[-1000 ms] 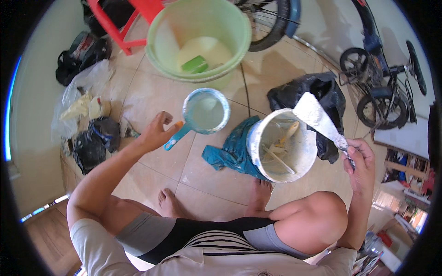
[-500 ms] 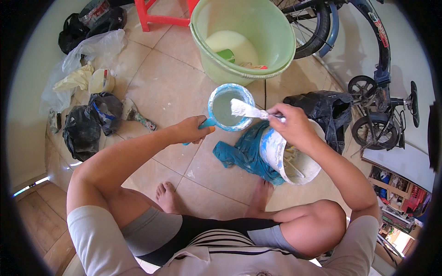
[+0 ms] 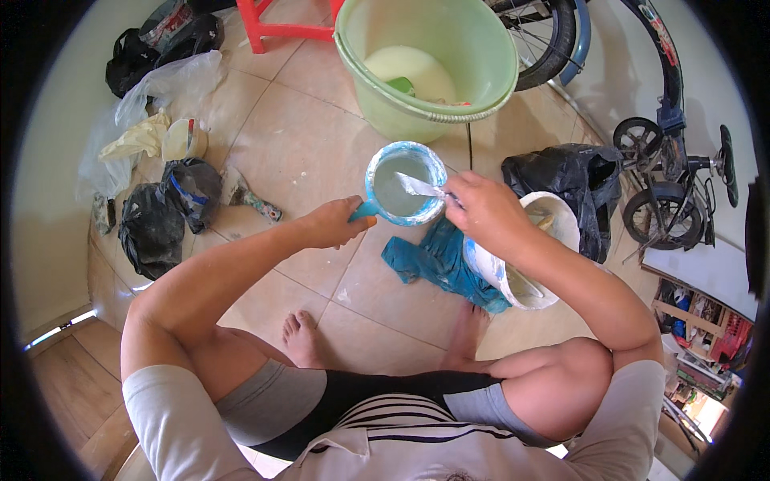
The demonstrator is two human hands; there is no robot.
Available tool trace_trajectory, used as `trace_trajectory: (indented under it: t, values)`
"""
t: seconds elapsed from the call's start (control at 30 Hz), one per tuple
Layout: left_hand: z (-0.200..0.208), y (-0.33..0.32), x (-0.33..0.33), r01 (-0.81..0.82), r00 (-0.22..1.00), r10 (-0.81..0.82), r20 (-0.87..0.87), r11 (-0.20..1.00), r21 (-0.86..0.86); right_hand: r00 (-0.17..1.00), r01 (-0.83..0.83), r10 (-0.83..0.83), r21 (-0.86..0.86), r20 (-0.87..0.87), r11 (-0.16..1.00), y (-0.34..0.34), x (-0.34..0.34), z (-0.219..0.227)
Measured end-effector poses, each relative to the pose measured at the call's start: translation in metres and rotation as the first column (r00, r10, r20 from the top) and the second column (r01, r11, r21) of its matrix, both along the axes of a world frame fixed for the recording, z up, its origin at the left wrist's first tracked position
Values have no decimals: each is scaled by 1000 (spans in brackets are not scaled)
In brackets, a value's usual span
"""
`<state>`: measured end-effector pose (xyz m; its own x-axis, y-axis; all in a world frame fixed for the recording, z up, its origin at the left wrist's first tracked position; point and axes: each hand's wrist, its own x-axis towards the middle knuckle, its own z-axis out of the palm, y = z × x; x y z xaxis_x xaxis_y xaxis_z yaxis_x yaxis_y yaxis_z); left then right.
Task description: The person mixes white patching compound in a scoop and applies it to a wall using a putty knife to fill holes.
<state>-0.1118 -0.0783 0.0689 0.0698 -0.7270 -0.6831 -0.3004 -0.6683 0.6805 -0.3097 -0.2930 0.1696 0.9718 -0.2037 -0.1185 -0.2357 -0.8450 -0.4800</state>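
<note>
The small blue plastic dipper (image 3: 404, 184), half full of pale liquid and likely light but easily spilled, was gripped by its handle in the closed left hand (image 3: 330, 224) above the tiled floor (image 3: 281, 144). A stiff, paste-smeared metal putty knife (image 3: 419, 187) was pinched in the right hand (image 3: 480, 213), its blade dipped inside, beside a white paste-caked bucket (image 3: 553, 216) and a large green plastic tub (image 3: 425, 56).

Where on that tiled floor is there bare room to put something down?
Bare tiles lie between the big green plastic bucket, the black plastic bags at left and the left forearm. More lie between the bare feet and the crumpled teal cloth. It is crowded around the white paint bucket and the black bag.
</note>
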Motion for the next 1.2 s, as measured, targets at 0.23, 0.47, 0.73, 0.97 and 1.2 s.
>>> trace_trajectory:
  t: [0.23,0.47,0.73,0.97,1.2]
  values:
    - [14,-6,-5,152,972,-142,189,988,-38,985,-143,138,-38,-106,989,12,22,-47]
    - [4,-5,-10,219,934,-174,311,969,-115,987,-141,128,-128,-101,982,-5,36,-52]
    - [7,-2,-8,205,948,-166,270,971,-126,975,-210,184,-231,-127,950,-3,29,-43]
    - [3,2,-7,221,937,-167,306,963,-152,938,-347,343,-167,-54,923,15,29,-45]
    - [2,0,-7,225,939,-174,297,963,-147,962,-272,260,-310,-81,911,1,34,-47]
